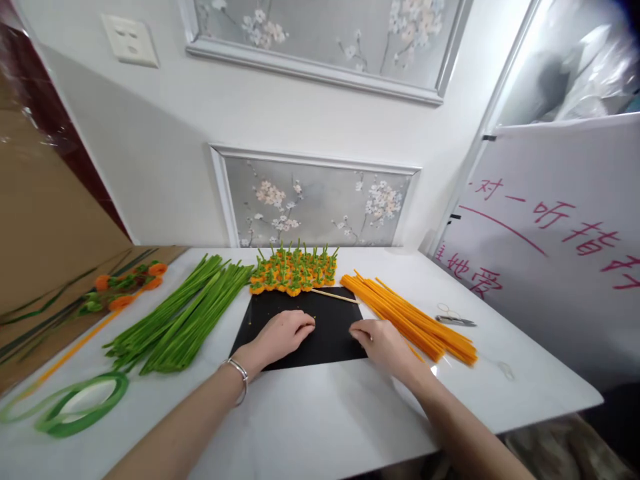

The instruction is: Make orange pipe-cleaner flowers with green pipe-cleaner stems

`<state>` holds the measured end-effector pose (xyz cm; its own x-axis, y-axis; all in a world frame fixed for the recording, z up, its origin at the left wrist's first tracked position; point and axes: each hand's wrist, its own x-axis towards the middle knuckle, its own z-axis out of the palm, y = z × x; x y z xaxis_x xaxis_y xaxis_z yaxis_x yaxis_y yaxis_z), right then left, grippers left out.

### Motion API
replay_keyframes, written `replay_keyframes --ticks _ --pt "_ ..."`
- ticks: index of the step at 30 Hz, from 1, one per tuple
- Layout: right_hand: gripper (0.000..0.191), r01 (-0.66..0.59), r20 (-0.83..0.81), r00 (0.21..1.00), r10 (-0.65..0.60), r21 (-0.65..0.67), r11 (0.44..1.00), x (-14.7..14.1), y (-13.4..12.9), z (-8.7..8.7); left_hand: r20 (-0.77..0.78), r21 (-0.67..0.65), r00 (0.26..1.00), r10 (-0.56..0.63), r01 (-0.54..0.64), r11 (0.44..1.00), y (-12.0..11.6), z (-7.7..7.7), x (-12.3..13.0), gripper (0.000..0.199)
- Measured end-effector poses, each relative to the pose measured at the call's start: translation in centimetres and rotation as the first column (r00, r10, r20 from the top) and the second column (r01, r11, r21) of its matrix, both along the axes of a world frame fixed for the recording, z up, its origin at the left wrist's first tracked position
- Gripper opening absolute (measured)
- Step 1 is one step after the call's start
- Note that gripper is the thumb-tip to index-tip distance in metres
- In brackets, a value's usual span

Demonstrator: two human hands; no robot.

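Observation:
Over the black mat [325, 333], my left hand [286, 333] has its fingers curled together; whatever is between the fingertips is too small to make out. My right hand [383, 341] is closed in a pinch at the mat's right edge, near the orange stems, and anything in it is hidden. Behind my hands stand several small orange flowers with green stems [295, 268]. A thin pale stick [335, 295] lies at the mat's back edge. Orange fuzzy stems [410, 317] lie in a bundle on the right, green fuzzy stems [183, 313] on the left.
Scissors [456, 321] lie right of the orange stems. A roll of green tape [83, 405] rests at the front left of the white table [320, 420]. Finished orange flowers [123, 287] lie at the far left. A white wall stands behind the table.

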<state>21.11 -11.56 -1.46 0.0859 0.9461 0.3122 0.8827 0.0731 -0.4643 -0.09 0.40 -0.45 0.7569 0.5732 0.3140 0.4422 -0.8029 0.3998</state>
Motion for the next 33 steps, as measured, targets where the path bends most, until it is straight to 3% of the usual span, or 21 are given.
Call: replay_keyframes --ticks 7,13,25,33 --pt "0.029 0.277 0.056 0.959 -0.277 0.000 0.961 4.7 3.3 0.8 0.006 -0.059 0.999 0.047 -0.047 0.997 -1.3 -1.0 1.3 0.024" --pt "0.026 0.437 0.119 0.895 -0.430 -0.040 0.899 6.7 4.5 -0.2 0.075 -0.113 0.991 0.113 -0.104 0.988 -2.2 -1.6 1.3 0.026" --pt "0.019 0.534 0.175 0.838 -0.517 -0.068 0.843 5.1 4.4 -1.1 0.118 -0.195 0.991 0.069 -0.045 0.980 -2.3 -1.7 0.7 0.027" --pt "0.034 0.640 0.150 0.768 -0.622 -0.149 0.754 9.7 4.4 0.3 0.097 -0.198 0.991 0.088 -0.067 0.978 -2.2 -1.6 0.7 0.027"
